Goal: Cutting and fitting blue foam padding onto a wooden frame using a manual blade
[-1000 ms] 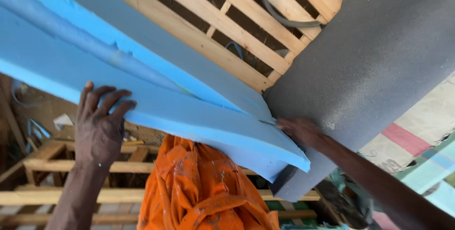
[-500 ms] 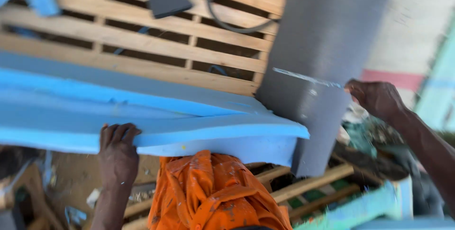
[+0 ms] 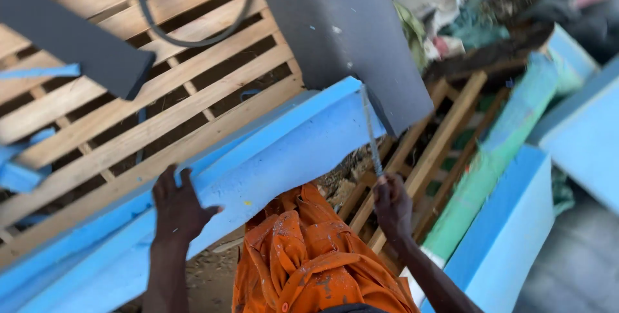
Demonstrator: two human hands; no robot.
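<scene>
A person looks down at a long blue foam slab (image 3: pixel 258 165) lying across a slatted wooden frame (image 3: pixel 129 113); every position here is given relative to that slab.

At the slab's left half, on its near face, the left hand (image 3: pixel 177 206) presses flat, fingers spread wide and gripping nothing, seemingly steadying the foam. Above the slab's left end, a dark grey foam offcut (image 3: pixel 71 39) rests on the frame.

At the slab's right end, a thin serrated blade (image 3: pixel 371 132) stands nearly upright against the cut face. Just below that end, the right hand (image 3: pixel 392 205) has its fingers closed around the blade's handle. The step in hand looks like slicing through the slab's right end; the next stroke probably calls for firm pressure from the left hand and a straight blade.

A large grey foam sheet (image 3: pixel 348 29) overlaps the slab's right end from above. Right of it stand more blue foam blocks (image 3: pixel 509 235).

The slab is thick and bright blue, with a slightly rough edge.
</scene>
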